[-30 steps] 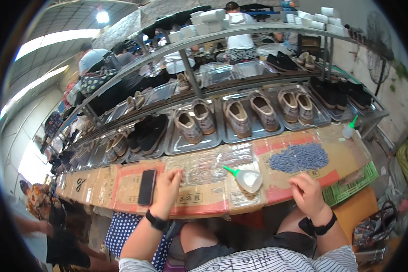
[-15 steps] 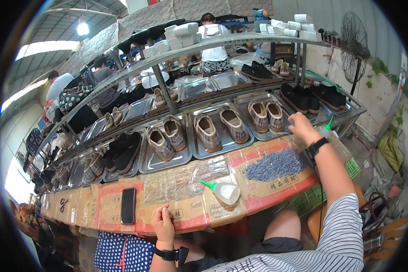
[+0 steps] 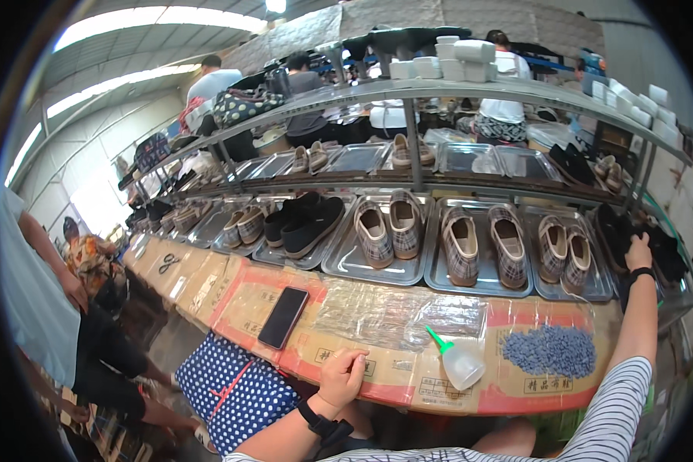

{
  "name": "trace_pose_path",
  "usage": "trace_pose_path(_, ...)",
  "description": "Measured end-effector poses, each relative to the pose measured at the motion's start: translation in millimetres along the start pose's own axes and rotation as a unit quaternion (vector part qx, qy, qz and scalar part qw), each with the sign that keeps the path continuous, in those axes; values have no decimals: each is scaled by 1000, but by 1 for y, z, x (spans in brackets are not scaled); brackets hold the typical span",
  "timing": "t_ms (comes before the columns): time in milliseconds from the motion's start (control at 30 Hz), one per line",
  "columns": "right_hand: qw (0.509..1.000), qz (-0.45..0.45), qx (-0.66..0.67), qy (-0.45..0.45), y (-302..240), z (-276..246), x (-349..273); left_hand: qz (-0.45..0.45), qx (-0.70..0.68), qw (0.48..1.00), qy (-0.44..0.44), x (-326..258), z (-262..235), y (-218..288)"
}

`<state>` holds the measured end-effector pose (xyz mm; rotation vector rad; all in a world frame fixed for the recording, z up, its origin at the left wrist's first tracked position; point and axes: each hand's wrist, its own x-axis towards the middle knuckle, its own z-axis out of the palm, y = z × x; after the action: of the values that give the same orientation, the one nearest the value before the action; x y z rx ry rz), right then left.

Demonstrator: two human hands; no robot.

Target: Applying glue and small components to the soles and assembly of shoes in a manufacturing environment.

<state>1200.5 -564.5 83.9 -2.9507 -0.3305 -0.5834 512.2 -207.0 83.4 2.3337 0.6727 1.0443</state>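
Observation:
My right hand (image 3: 637, 254) reaches out at the far right, over the black shoes (image 3: 611, 236) on the rack's lower shelf. Its fingertips are small and partly lost against the dark shoes, so a grip cannot be made out. Loosely curled, my left hand (image 3: 342, 379) rests at the near edge of the cardboard-covered bench (image 3: 396, 323), with nothing visible in it. A translucent squeeze bottle (image 3: 463, 368) with a green nozzle lies to its right. Beyond that is a pile of small blue-grey pieces (image 3: 550, 351). Plaid slip-on shoes (image 3: 507, 243) stand on a metal tray (image 3: 477, 286) behind.
A phone (image 3: 283, 317) and scissors (image 3: 169, 263) lie on the bench toward the left. The metal rack (image 3: 414, 92) carries white blocks (image 3: 474, 52) on top. A polka-dot cloth (image 3: 239, 391) hangs below the bench. Another person (image 3: 46, 285) stands at left.
My view has swung to the right, so the bench appears shifted and a standing person shows at left. My right hand has moved farther out to the black shoes. The left stays by the bench edge.

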Motion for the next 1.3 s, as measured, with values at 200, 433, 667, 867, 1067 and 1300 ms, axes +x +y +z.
trace_pose_path(200,996,47,4,-74,3,41,25,2,34,999,6,-1,-8,-2)
trace_pose_path(433,993,-30,116,7,-5,18,16,0,16,1000,-1,2,-5,0)
trace_pose_path(667,922,-69,348,158,-91,-123,-10,32,20,999,19,-1,-7,1)
trace_pose_path(867,809,-203,552,-14,-222,-272,-179,4,-98,995,9,-7,-14,-1)
trace_pose_path(1067,726,-445,524,2,-287,-305,-300,-103,-256,958,81,-22,-55,29)
trace_pose_path(1300,749,-524,402,-55,-332,-282,-453,-83,-284,953,66,-18,-102,82)
